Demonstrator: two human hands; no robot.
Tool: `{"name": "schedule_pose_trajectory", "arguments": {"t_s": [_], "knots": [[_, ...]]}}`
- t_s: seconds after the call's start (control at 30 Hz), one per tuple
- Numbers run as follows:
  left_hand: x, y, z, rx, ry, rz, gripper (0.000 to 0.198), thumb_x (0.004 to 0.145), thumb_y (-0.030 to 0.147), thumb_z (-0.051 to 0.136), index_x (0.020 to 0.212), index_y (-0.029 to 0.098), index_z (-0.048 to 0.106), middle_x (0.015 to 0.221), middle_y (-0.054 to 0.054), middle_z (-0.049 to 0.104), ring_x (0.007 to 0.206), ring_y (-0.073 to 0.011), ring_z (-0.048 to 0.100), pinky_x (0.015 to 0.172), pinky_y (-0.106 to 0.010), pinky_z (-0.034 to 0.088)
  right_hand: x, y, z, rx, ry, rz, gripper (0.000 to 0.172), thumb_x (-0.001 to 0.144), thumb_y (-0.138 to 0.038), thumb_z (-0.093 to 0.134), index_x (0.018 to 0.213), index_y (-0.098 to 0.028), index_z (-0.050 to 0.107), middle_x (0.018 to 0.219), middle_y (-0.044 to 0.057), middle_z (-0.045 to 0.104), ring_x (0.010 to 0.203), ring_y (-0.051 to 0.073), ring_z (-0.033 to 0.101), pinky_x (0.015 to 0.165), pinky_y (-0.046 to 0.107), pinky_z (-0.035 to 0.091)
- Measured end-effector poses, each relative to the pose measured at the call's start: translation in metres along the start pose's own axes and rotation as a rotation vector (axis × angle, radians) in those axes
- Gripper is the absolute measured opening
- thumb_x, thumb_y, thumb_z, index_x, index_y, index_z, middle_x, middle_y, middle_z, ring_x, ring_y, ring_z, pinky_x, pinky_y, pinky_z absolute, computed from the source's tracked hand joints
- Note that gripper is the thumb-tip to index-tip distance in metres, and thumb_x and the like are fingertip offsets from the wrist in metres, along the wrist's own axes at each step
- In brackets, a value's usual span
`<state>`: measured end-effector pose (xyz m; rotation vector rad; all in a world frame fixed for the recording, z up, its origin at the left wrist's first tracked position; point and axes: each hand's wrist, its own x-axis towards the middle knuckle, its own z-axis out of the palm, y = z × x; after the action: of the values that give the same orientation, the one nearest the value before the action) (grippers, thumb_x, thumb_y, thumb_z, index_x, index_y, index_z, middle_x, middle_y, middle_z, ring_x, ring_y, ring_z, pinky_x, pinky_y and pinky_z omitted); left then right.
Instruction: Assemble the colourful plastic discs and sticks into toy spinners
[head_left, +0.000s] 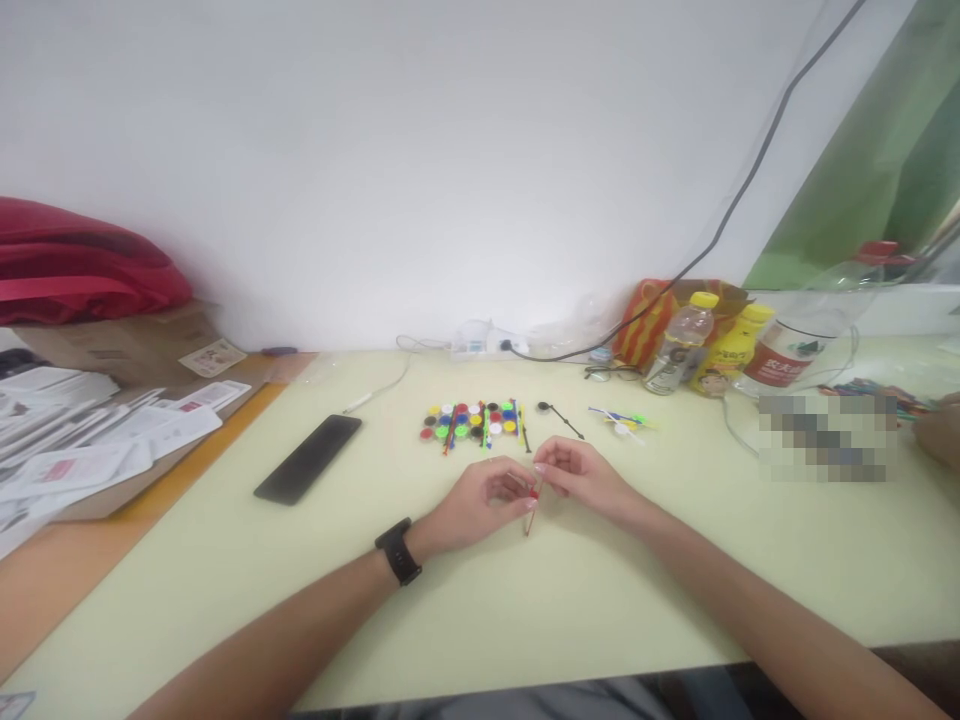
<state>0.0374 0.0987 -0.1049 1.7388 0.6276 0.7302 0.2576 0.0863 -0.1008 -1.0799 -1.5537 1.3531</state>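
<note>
A thin red stick (pixel 529 522) with a small red piece near its middle hangs at a slant between my hands, just above the table. My left hand (pixel 478 503) pinches it around the red piece with thumb and fingers. My right hand (pixel 583 478) has its fingertips closed at the stick's upper end. Beyond my hands lie several coloured discs (pixel 463 432) in rows, with thin coloured sticks across them. A black disc (pixel 543 408) touches or lies beside a black stick (pixel 568 424). Farther right is a small pile of blue, white and yellow-green sticks (pixel 624 421).
A black phone (pixel 309 459) lies to the left, near papers (pixel 97 470) and a cardboard box (pixel 124 345). Bottles (pixel 681 345) and a power strip (pixel 480 342) stand along the wall. At the right edge, part of another person's hand (pixel 941 435) shows near more coloured sticks (pixel 874 395).
</note>
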Motion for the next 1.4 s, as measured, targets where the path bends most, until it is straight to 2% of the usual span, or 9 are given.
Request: {"name": "schedule_pose_trajectory", "arguments": {"t_s": [0.33,0.47,0.63,0.83,1.17,1.23,1.3,1.33,1.4], "knots": [[0.005,-0.008,-0.004,-0.133,0.096,-0.096,0.03,0.086,0.042,0.079,0.101,0.016,0.075,0.103,-0.011,0.075,0.096,-0.0228,0.07,0.09,-0.037,0.056,-0.003,0.001,-0.001,-0.04,0.121,-0.074,0.041,0.09,-0.058,0.066,0.107,-0.022,0.057,0.081,0.0,0.058,0.06,0.012,0.052,0.056,0.027,0.046],[0.006,-0.006,-0.005,-0.209,0.119,-0.114,0.033,0.084,0.042,0.082,0.101,0.015,0.076,0.101,-0.011,0.076,0.092,-0.0217,0.071,0.086,-0.035,0.058,-0.009,0.0,0.002,-0.189,0.188,-0.231,0.035,0.097,-0.048,0.06,0.123,-0.025,0.054,0.123,0.01,0.061,0.07,0.013,0.058,0.064,0.031,0.053],[0.006,-0.001,-0.008,-0.238,0.16,-0.118,0.037,0.082,0.044,0.084,0.101,0.014,0.076,0.096,-0.011,0.076,0.083,-0.0194,0.071,0.082,-0.034,0.058,-0.013,0.006,0.009,-0.417,0.239,-0.528,0.068,0.096,-0.037,0.062,0.154,-0.035,0.026,0.164,0.014,0.021,0.105,0.022,0.061,0.083,0.042,0.059],[0.006,-0.004,-0.011,-0.237,0.177,-0.131,0.037,0.083,0.043,0.083,0.103,0.013,0.076,0.099,-0.011,0.076,0.083,-0.0189,0.071,0.081,-0.032,0.058,-0.011,0.012,0.009,-0.566,0.304,-0.657,0.091,0.092,-0.035,0.068,0.158,-0.038,0.007,0.17,0.014,-0.004,0.128,0.03,0.052,0.095,0.052,0.056],[0.007,-0.009,-0.014,-0.254,0.168,-0.132,0.034,0.084,0.042,0.082,0.103,0.014,0.076,0.102,-0.011,0.076,0.085,-0.0179,0.07,0.083,-0.031,0.056,-0.012,0.01,0.009,-0.576,0.249,-0.709,0.09,0.091,-0.031,0.067,0.159,-0.037,0.008,0.171,0.015,-0.002,0.128,0.028,0.053,0.095,0.049,0.054],[0.007,-0.009,-0.014,-0.264,0.167,-0.135,0.034,0.085,0.042,0.082,0.103,0.014,0.076,0.1,-0.011,0.076,0.085,-0.018,0.07,0.083,-0.031,0.056,-0.014,0.009,0.008,-0.592,0.215,-0.647,0.086,0.091,-0.036,0.068,0.158,-0.035,0.015,0.166,0.018,0.023,0.118,0.027,0.058,0.09,0.045,0.053],[0.007,-0.008,-0.014,-0.287,0.166,-0.136,0.033,0.085,0.041,0.082,0.103,0.014,0.076,0.1,-0.011,0.076,0.087,-0.0186,0.07,0.085,-0.032,0.056,-0.015,0.007,0.005,-0.621,0.13,-0.476,0.065,0.095,-0.042,0.063,0.151,-0.03,0.034,0.129,0.013,0.064,0.087,0.021,0.064,0.073,0.036,0.051],[0.007,-0.008,-0.014,-0.299,0.169,-0.135,0.034,0.084,0.041,0.083,0.103,0.014,0.076,0.1,-0.01,0.076,0.088,-0.0188,0.07,0.086,-0.032,0.056,-0.015,0.006,0.003,-0.622,0.093,-0.375,0.051,0.098,-0.045,0.059,0.144,-0.028,0.044,0.098,0.006,0.07,0.069,0.018,0.059,0.064,0.032,0.046],[0.008,-0.006,-0.013,-0.316,0.173,-0.137,0.034,0.084,0.04,0.083,0.104,0.014,0.076,0.1,-0.01,0.076,0.089,-0.019,0.071,0.087,-0.033,0.056,-0.015,0.003,0.0,-0.573,0.07,-0.233,0.036,0.102,-0.048,0.049,0.13,-0.025,0.052,0.059,-0.006,0.052,0.049,0.013,0.042,0.053,0.027,0.034]]}}
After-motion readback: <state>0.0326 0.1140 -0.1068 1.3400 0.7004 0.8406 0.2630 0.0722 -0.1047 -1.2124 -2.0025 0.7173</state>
